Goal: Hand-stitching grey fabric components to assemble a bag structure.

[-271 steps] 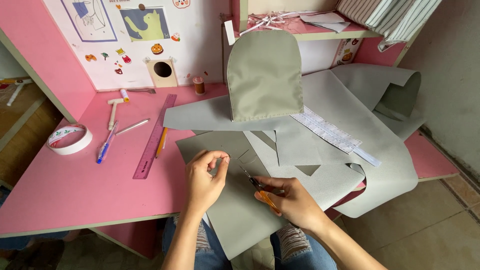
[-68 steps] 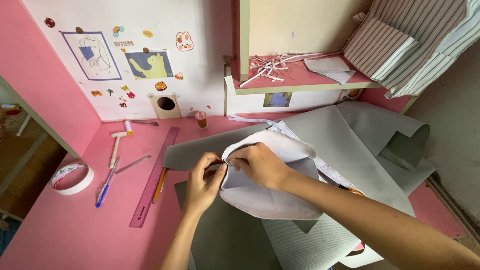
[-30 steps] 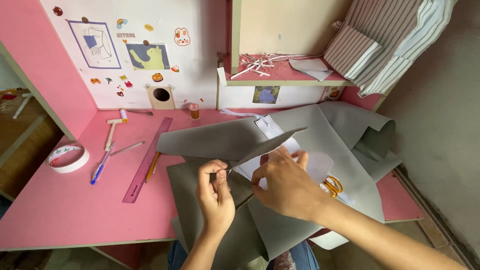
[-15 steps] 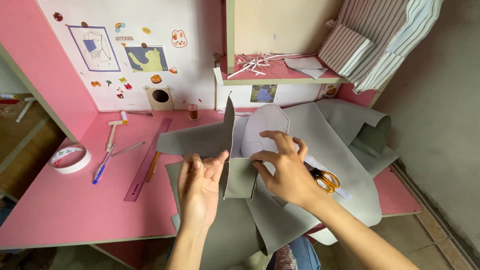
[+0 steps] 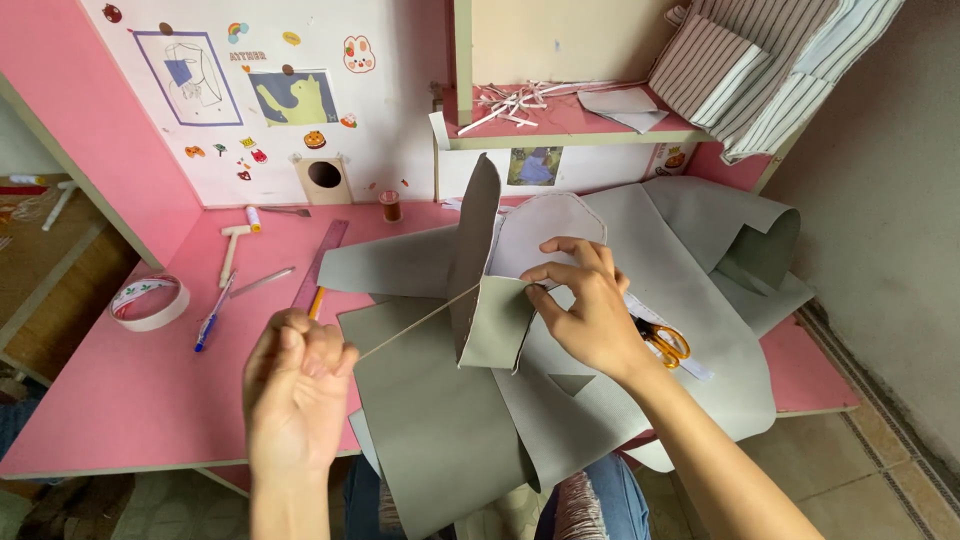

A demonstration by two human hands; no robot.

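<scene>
My right hand (image 5: 585,310) pinches a folded grey leather-like piece (image 5: 490,300) that stands upright above the desk, with a pale rounded panel behind it. From that piece a taut pale thread (image 5: 410,325) runs down-left to my left hand (image 5: 295,385), which is closed on the thread's end and raised near the desk's front edge. A needle is too small to make out. Larger grey sheets (image 5: 440,430) lie under both hands and hang over the desk edge.
Orange-handled scissors (image 5: 665,342) lie right of my right hand on the grey sheet. On the pink desk (image 5: 120,390) at left are a tape roll (image 5: 148,302), blue pen (image 5: 212,322), ruler (image 5: 320,262), small hammer (image 5: 232,250) and thread spool (image 5: 390,206). A shelf with paper scraps (image 5: 520,100) stands behind.
My left hand has pulled away from the grey piece toward the lower left, drawing the thread tight. My right hand still holds the piece, now turned more upright.
</scene>
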